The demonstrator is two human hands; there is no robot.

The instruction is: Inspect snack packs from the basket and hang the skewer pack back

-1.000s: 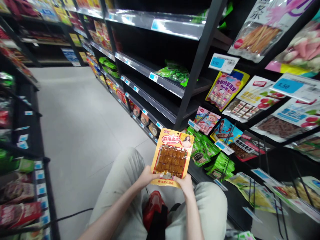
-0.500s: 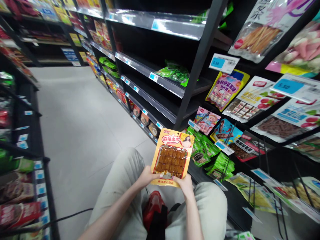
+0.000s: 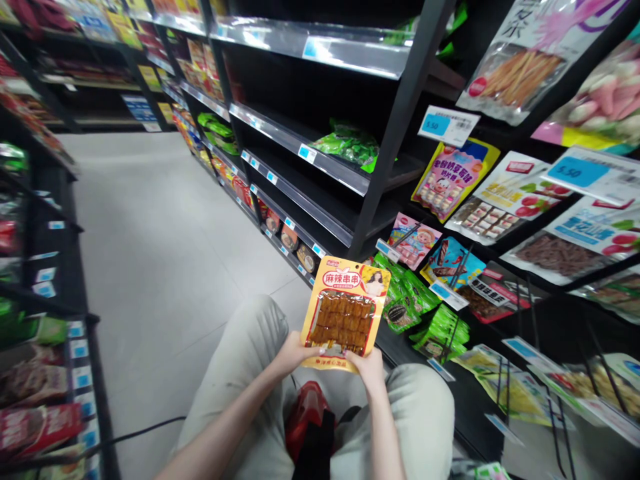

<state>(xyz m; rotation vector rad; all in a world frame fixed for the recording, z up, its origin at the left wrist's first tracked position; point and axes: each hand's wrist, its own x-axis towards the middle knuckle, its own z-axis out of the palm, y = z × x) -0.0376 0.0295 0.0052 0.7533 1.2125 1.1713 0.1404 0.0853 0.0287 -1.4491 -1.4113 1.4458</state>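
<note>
A yellow snack packet (image 3: 343,319) with a clear window is held up between my knees, its printed front facing me. Brown skewered pieces show through the window. My left hand (image 3: 294,353) grips the packet's lower left corner, thumb on the front. At the lower right corner, my right hand (image 3: 367,365) pinches it the same way. The other fingers of both hands are hidden behind the packet. Just right of the packet hang green snack bags (image 3: 407,293) on the rack.
Hooks with price tags (image 3: 449,127) and hanging snack bags (image 3: 487,200) jut out on my right. Dark shelves (image 3: 310,193) run along the aisle ahead. Another shelf (image 3: 45,267) lines the left side. Grey floor (image 3: 145,227) lies between. A red object (image 3: 306,417) is between my legs.
Almost nothing differs. The packet has tilted very slightly in my hands, and both hands keep their hold on it.
</note>
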